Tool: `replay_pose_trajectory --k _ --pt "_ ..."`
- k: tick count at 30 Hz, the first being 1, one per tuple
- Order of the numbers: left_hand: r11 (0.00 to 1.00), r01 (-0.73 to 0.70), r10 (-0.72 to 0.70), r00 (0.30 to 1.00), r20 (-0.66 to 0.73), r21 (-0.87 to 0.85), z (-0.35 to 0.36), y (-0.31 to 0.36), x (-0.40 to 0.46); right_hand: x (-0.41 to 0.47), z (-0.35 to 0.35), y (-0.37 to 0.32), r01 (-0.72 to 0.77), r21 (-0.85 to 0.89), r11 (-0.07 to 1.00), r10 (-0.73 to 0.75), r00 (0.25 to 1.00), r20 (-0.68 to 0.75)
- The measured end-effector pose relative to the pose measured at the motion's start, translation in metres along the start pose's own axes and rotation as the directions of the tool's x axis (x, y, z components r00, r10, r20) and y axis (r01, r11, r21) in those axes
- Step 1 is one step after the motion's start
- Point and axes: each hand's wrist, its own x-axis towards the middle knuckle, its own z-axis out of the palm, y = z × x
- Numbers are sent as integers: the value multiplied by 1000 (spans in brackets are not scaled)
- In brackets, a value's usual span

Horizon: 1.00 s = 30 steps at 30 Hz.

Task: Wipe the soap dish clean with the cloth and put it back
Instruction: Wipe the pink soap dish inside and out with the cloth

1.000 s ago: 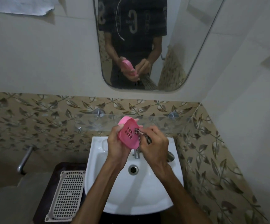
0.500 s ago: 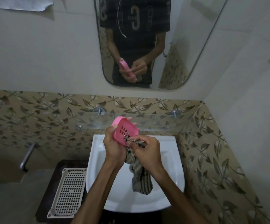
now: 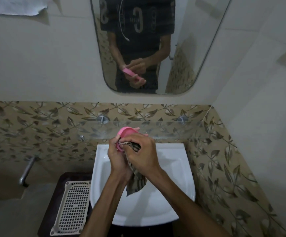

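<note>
My left hand holds the pink soap dish above the white sink, fingers curled round its far side. My right hand grips a striped brown cloth and presses it against the dish's face, covering most of it. The cloth's loose end hangs down between my wrists over the basin. Only the dish's upper rim and a bit of its left edge show.
A glass shelf on two metal pegs runs along the leaf-patterned tile wall just behind the dish. A mirror hangs above. A white perforated tray lies on a dark stand left of the sink, beside a wall tap.
My right hand with the cloth has slid up over the dish's slotted face, which showed before and is now covered. The dish has tilted slightly.
</note>
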Motion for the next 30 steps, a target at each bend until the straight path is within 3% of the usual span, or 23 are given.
replay_pose_trajectory --k 4,6,10,14,19,22,25,28,30 --pt "999 -28 26 998 -55 -44 -4 2 4 7 8 1 93 -116 989 -104 990 -91" --pt "998 -66 64 992 -108 -12 -8 2 5 10 13 2 79 -170 982 -101 987 -125" --pt "996 -78 81 994 -79 33 -7 7 2 16 16 -1 25 -226 974 -64 984 -168" --pt "993 -91 93 995 -34 75 -6 11 3 13 8 4 -79 -329 941 27 987 -161" --pt "953 -205 198 979 55 223 -4 20 8 -1 -13 26 -236 -403 884 219 972 -88" --pt "959 -172 178 984 -10 224 -6 12 6 -10 -15 30 -292 -386 875 308 951 -22" --pt "971 -141 152 987 -45 195 -4 9 7 -14 -20 29 -332 -281 901 324 943 -77" --pt "986 -109 113 993 -23 126 10 6 6 -4 -24 27 -289 -147 946 249 938 -242" --pt "993 -70 72 997 -16 97 15 1 7 4 -20 20 -146 -95 985 121 965 -231"
